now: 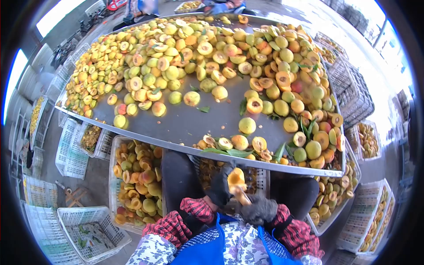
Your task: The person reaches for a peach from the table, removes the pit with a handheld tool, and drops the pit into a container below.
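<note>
In a dark glove, my left hand is closed around a yellow peach half, its cut side facing up. My right hand, in a dark grey glove, is closed on a short tool with a light brown, wood-like part showing. The tool's tip meets the lower edge of the peach half; its exact shape is blurred. Both hands are over my lap, above a white crate between my knees that holds pits and scraps. On the metal table in front lie many whole and halved peaches.
A crate of peach halves stands by my left leg, and another filled crate by my right. A white crate with a few leaves sits at lower left. Stacked crates flank the table. Other people sit across it.
</note>
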The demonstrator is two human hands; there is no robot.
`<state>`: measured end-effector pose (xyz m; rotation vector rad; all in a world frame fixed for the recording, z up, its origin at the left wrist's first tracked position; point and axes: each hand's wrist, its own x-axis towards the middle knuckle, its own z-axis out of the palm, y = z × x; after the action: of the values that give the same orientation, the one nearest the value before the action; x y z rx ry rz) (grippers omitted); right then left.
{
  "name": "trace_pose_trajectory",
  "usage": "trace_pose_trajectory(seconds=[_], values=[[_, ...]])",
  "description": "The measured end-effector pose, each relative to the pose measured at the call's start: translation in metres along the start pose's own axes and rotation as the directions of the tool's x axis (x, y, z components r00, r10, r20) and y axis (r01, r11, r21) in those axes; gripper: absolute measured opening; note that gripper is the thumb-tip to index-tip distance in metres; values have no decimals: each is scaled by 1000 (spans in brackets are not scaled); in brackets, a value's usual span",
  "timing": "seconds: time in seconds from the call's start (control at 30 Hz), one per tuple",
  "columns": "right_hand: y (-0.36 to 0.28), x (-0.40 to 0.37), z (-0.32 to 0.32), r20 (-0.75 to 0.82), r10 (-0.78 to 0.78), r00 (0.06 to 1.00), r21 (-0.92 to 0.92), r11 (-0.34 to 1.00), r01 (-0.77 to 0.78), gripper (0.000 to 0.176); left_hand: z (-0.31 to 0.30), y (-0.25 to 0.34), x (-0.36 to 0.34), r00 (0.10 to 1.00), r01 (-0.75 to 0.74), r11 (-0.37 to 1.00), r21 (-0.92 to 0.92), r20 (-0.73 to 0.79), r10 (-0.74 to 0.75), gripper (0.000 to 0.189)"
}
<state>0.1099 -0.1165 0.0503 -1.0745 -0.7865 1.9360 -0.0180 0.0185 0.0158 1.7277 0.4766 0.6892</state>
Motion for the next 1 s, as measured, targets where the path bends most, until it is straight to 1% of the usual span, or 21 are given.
trace_pose_trajectory(seconds=[0.07,0.13,0.17,0.23,0.27,0.3,0.33,0.4,0.43,0.5,0.53,0.57,0.63,0.67,0.7,0.73,0.8,0.83,0.9,0.93,1.0], values=[[1,-4,-1,-98,113,989,110,989,-102,27,-3,-2,0,1000,7,971,241,4,-8,47],[11,2,-3,-339,-51,939,-134,991,5,31,-15,14,11,956,293,956,-13,21,-293,41],[16,5,-7,-344,29,939,-404,898,-176,34,-22,23,14,904,428,893,-142,56,-424,38],[29,15,-18,-418,148,896,-789,429,-439,39,-51,26,10,950,268,961,67,-184,-252,19],[40,17,-20,-466,124,876,-771,430,-470,46,-68,37,9,810,471,829,-302,-225,-542,19],[42,19,-24,-452,151,879,-773,424,-471,46,-93,53,8,950,186,921,341,-302,-79,19],[38,21,-23,-437,183,881,-776,419,-472,47,-123,64,2,937,-126,528,840,-74,340,22],[30,24,-22,-408,274,871,-768,413,-490,48,-187,17,-33,888,161,581,798,-374,268,16],[24,28,-20,-392,297,871,-783,389,-485,51,-206,22,-42,695,422,893,153,-688,-211,17],[11,33,-14,-359,350,865,-815,334,-474,59,-252,21,-64,742,548,598,585,-670,-25,24],[9,32,-12,-345,194,919,-832,391,-394,37,-273,14,-71,720,635,517,574,-682,-128,25],[-5,34,-10,-330,179,927,-840,392,-375,38,-287,9,-73,684,709,427,560,-693,-227,26],[-38,45,-9,-304,149,941,-853,397,-339,39,-300,16,-46,615,677,690,256,-712,-339,28],[-34,47,-27,-138,-56,989,-947,300,-115,31,-308,19,-27,591,623,778,80,-700,-401,29],[-63,55,-20,-125,-228,966,-983,160,-90,26,-319,5,-8,611,449,893,-43,-715,-341,30],[-76,72,-32,-200,-178,964,-854,513,-83,23,-333,-11,14,616,245,957,-156,-738,-278,31],[-112,105,-42,-250,-233,940,-761,647,-42,20,-352,-15,66,630,131,975,-177,-744,-220,33],[-139,121,-42,-218,-361,907,-884,467,-26,20,-371,-25,88,649,103,985,-138,-742,-171,34],[-182,170,-55,-107,-505,857,-922,373,105,18,-413,-63,131,667,78,996,-34,-741,-77,36],[-197,199,-68,-215,-417,883,-853,520,38,18,-437,-83,150,667,80,996,31,-745,-31,37],[-237,253,-78,-238,-419,876,-930,359,-81,28,-474,-121,183,652,127,986,104,-758,-4,39]])
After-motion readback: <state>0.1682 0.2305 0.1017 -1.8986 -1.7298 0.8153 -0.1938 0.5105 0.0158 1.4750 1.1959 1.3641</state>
